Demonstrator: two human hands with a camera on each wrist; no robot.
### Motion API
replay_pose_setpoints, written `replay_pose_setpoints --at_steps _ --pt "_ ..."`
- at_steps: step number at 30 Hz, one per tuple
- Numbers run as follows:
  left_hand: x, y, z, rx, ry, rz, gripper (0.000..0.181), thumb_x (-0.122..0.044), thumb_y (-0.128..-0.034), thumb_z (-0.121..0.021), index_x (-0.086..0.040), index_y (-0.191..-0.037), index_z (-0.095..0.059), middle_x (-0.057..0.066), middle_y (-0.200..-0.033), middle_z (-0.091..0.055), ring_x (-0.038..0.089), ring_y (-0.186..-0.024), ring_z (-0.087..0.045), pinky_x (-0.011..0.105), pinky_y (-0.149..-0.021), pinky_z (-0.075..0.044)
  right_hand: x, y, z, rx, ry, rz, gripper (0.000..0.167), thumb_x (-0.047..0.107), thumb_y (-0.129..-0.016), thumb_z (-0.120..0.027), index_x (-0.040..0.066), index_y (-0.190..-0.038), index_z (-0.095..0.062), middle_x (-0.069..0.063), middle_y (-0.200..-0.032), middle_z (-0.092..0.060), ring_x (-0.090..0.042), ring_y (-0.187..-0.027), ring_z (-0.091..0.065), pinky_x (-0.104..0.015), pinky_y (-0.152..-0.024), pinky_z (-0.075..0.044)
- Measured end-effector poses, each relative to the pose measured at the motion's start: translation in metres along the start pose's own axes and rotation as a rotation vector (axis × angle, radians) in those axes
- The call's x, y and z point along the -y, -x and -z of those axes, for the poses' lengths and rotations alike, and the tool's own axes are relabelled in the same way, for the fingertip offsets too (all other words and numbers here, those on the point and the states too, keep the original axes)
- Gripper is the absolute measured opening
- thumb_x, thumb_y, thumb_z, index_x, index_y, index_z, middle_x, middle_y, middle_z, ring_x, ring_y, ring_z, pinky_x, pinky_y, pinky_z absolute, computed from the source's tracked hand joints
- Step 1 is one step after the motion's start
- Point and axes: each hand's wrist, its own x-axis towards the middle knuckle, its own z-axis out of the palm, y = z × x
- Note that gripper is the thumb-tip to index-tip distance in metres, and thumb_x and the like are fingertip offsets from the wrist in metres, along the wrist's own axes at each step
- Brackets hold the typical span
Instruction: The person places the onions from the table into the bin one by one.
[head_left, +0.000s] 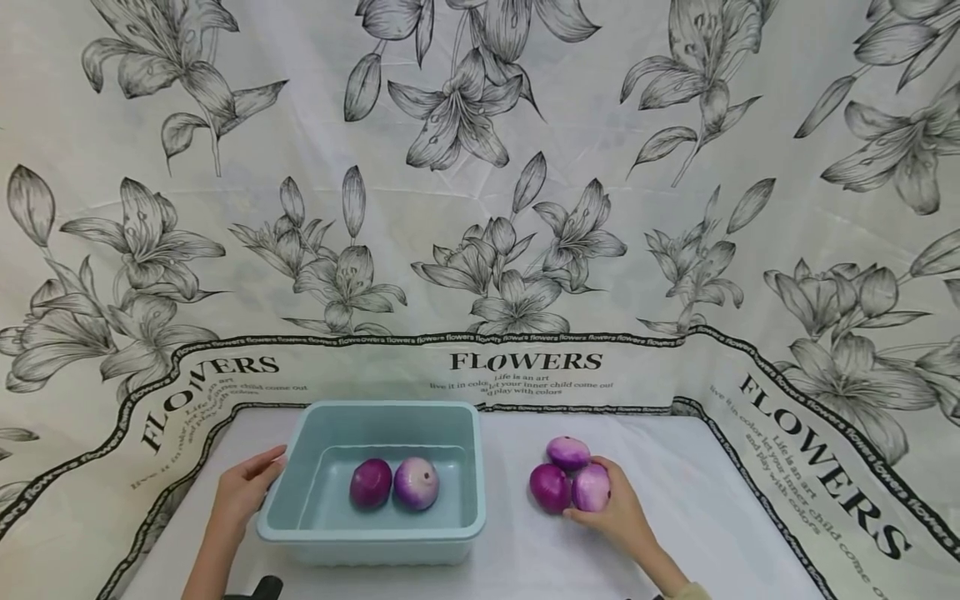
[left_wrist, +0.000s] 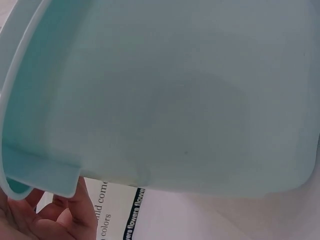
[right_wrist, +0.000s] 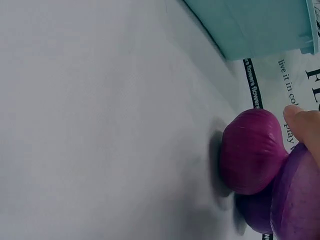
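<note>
In the head view, my left hand (head_left: 238,492) is at the left side of a light blue plastic basin (head_left: 382,533), fingertips at its rim. The left wrist view shows those fingers (left_wrist: 82,210) curled under the rim's lip. Two red onions lie inside the basin: a dark one (head_left: 371,483) and a paler one (head_left: 416,483). To the right of the basin, my right hand (head_left: 622,512) grips a pale purple onion (head_left: 592,487) between thumb and fingers. Touching or close beside it are a dark purple onion (head_left: 551,488) and another purple-and-white onion (head_left: 567,452).
A white cloth (head_left: 517,550) covers the table. Behind it hangs a floral curtain (head_left: 480,250), whose printed border runs along the table's back and sides. A black object (head_left: 267,587) shows at the bottom edge, near the left forearm.
</note>
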Motion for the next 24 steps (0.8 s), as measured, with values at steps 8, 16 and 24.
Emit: replay_pose_setpoints --at_steps 8,16,24 --pt "-0.005 0.006 0.002 -0.004 -0.001 -0.001 0.040 -0.026 -0.0950 -0.060 -0.006 -0.130 -0.059 0.017 -0.118 -0.063 0.011 -0.085 -0.060 0.024 -0.061 -0.051 0.023 -0.005 -0.004 0.000 0.044 0.067 0.098 0.030 -0.057 -0.092 0.003 -0.138 -0.045 -0.025 -0.131 -0.051 -0.038 -0.116 -0.054 -0.051 -0.088 -0.048" --pt "-0.011 0.013 0.004 0.011 -0.015 -0.031 0.042 -0.026 -0.0969 -0.056 -0.004 -0.132 -0.056 0.020 -0.121 -0.060 0.016 -0.090 -0.060 0.026 -0.063 -0.051 0.051 -0.016 -0.010 0.039 0.033 0.056 0.099 0.027 -0.060 -0.091 0.005 -0.142 -0.040 -0.025 -0.134 -0.050 -0.039 -0.115 -0.055 -0.053 -0.089 -0.050" --pt "-0.008 0.013 0.003 0.020 0.008 -0.051 0.041 -0.025 -0.0967 -0.056 -0.003 -0.131 -0.057 0.022 -0.118 -0.060 0.021 -0.090 -0.059 0.024 -0.064 -0.049 0.083 -0.023 -0.018 0.073 0.006 0.108 0.097 0.022 -0.060 -0.091 0.007 -0.142 -0.042 -0.021 -0.135 -0.051 -0.038 -0.119 -0.053 -0.056 -0.092 -0.047"
